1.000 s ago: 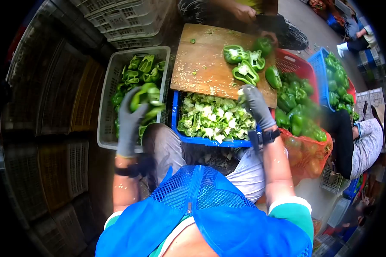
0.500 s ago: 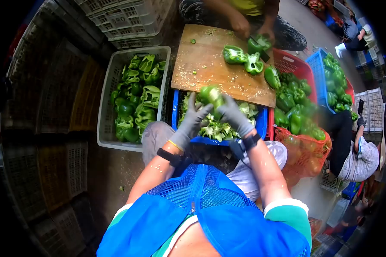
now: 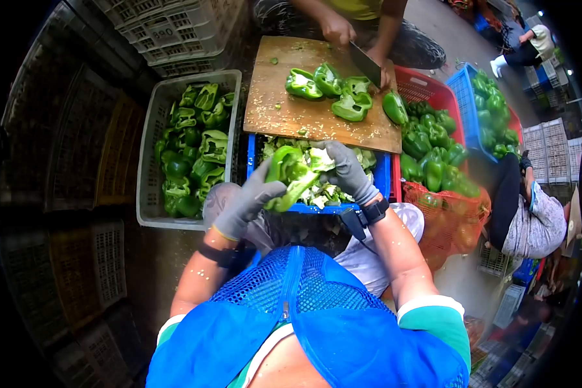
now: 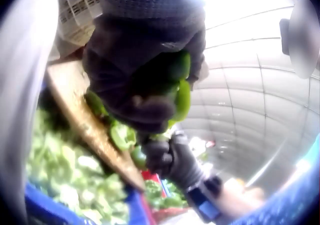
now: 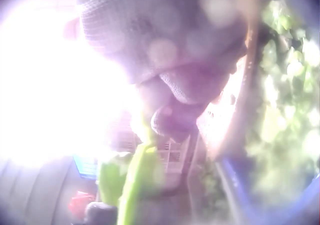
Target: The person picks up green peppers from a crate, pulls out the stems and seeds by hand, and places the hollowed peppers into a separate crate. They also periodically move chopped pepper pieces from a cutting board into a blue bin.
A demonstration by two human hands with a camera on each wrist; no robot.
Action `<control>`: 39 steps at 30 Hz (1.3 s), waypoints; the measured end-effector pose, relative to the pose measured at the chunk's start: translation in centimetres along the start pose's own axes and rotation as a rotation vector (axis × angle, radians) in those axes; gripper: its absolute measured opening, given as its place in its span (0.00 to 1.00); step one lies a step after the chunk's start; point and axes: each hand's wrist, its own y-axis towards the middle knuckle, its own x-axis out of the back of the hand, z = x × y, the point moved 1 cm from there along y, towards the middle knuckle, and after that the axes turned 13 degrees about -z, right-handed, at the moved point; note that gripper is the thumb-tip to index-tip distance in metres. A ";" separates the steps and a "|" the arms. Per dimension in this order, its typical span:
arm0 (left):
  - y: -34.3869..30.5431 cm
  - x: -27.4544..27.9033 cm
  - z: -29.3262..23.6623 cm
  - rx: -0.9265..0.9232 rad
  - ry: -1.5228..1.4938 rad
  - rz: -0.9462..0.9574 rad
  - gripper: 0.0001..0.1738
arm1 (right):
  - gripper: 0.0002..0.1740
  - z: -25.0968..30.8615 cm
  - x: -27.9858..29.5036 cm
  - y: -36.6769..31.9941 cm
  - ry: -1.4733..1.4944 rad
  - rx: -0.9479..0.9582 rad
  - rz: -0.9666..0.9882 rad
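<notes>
Hands (image 3: 244, 202) (image 3: 350, 172) hold green pepper (image 3: 288, 174)

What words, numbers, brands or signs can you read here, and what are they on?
"390", on the side of the stacked pale crates at the top left of the head view; the first digit is unclear.
Any marking on the black wristband at the right wrist is too small or blurred to read.
I can read no brand or sign.

- Glossy green cut-open bell pepper (image 3: 288, 182): tilted, interior exposed, held above blue plastic crate (image 3: 384, 176).
- Ragged whitish pepper core (image 3: 321, 160): at pepper's open side.
</notes>
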 end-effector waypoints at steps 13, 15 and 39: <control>-2.4 5.7 -4.4 -0.096 0.125 -0.098 0.43 | 0.35 -10.4 2.7 12.6 -0.949 -0.415 -0.430; -2.1 3.6 -3.3 0.033 0.106 -0.044 0.43 | 0.36 -10.0 2.7 13.3 -1.011 -0.442 -0.343; 1.1 -4.8 1.6 -0.142 -0.419 -0.313 0.32 | 0.20 5.9 -1.9 -0.9 0.627 -0.499 0.001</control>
